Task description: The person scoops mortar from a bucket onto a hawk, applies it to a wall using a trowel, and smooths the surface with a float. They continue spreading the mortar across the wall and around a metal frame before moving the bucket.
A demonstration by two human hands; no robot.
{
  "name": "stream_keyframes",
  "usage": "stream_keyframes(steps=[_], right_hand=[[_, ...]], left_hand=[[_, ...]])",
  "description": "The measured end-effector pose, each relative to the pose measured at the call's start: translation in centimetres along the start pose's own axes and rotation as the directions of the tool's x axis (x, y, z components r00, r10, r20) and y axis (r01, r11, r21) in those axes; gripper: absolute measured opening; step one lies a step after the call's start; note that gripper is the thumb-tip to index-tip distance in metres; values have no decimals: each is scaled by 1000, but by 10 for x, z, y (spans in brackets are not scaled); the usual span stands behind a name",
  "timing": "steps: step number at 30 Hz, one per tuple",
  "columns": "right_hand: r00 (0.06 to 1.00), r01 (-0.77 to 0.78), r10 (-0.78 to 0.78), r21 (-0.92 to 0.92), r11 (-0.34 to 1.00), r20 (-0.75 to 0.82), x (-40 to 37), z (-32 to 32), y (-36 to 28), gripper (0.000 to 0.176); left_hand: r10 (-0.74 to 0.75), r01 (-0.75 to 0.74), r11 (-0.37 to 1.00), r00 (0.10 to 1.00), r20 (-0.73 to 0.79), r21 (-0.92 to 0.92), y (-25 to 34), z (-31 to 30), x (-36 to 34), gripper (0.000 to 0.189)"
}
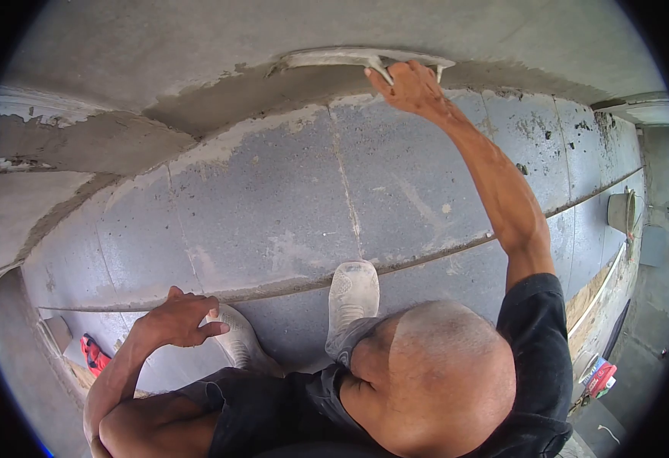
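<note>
My right hand (411, 88) is closed around the handle of a long plastering trowel (334, 58). The trowel's blade lies along the lower part of the grey wall (197, 46), over a band of darker, wet-looking mortar (250, 95). My right arm is stretched far forward. Nearer my body, my left hand (178, 319) hangs beside my left shoe (237, 336), its fingers loosely bent and apart, with nothing in it. Below the mortar band are large grey tiles (266, 191), smeared with dried splashes.
A step edge (441, 256) crosses in front of my shoes. A bucket (621, 212) stands at the right, another container (56, 333) at the left beside a red item (92, 353). Red and blue packaging (600, 375) lies at the lower right. My bare knee (449, 366) fills the lower middle.
</note>
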State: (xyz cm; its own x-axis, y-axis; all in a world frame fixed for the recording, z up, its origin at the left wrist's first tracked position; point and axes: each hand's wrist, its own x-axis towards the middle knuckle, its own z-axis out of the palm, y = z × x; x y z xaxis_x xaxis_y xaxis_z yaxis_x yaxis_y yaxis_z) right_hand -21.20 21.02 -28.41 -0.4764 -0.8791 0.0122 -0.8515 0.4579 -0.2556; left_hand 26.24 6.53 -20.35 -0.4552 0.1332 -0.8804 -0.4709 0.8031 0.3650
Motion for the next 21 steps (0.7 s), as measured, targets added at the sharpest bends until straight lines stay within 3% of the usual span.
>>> stream_keyframes(steps=[3, 5, 6, 9, 12, 15, 21], right_hand=[[992, -86, 88, 27, 996, -86, -18, -15, 23, 59], [930, 12, 19, 82, 997, -368, -27, -15, 40, 60], [928, 13, 19, 82, 997, -372, -31, -10, 40, 60], [950, 106, -113, -39, 994, -290, -38, 9, 22, 63], [980, 81, -109, -165, 983, -169, -29, 44, 2, 56], [994, 91, -99, -177, 980, -37, -18, 64, -12, 57], [997, 73, -73, -228, 971, 10, -2, 87, -30, 51]], left_hand=[[15, -15, 1000, 1000, -25, -23, 2, 0, 0, 49], [-3, 2, 1000, 999, 45, 8, 6, -4, 1, 48], [-5, 4, 1000, 999, 42, 12, 7, -3, 1, 48], [13, -13, 1000, 1000, -4, 12, 7, -2, 1, 41], [9, -9, 1000, 999, 37, -8, 10, -6, -1, 50], [-11, 11, 1000, 1000, 27, -21, 9, -3, -4, 50], [16, -17, 1000, 998, -63, -17, 0, 13, -9, 43]])
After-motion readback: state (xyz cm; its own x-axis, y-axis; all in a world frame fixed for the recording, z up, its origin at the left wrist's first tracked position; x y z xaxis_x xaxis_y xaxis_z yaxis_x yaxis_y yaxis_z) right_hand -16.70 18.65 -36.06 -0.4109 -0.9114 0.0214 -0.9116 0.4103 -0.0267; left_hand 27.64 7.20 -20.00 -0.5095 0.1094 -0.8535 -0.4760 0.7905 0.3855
